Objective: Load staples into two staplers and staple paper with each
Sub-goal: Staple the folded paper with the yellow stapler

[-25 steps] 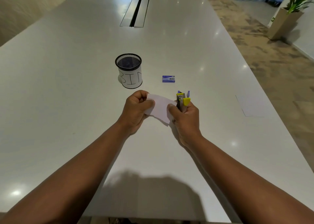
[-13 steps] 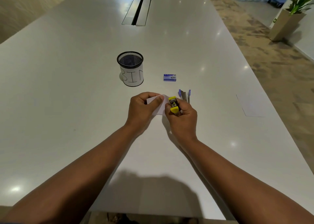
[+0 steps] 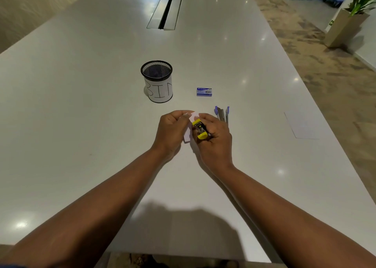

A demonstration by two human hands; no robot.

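Yellow-and-black small plastic stapler [image 3: 200,129] gripped in right hand [image 3: 213,137], fingers curled round its body, now tipped nose-first toward the paper rather than upright as a second ago. Folded white paper slip [image 3: 188,134] pinched at its far edge by left hand [image 3: 172,132], much of it hidden behind both hands and drawn in closer than before. Stapler mouth touching or just beside the paper edge; which one cannot be told. Judged step: paper insertion before pressing. Second stapler, blue and grey, lying open [image 3: 222,115] on white table [image 3: 81,125] just beyond right hand; blue staple box [image 3: 204,91] and black mesh cup marked BIN [image 3: 157,81] farther off.
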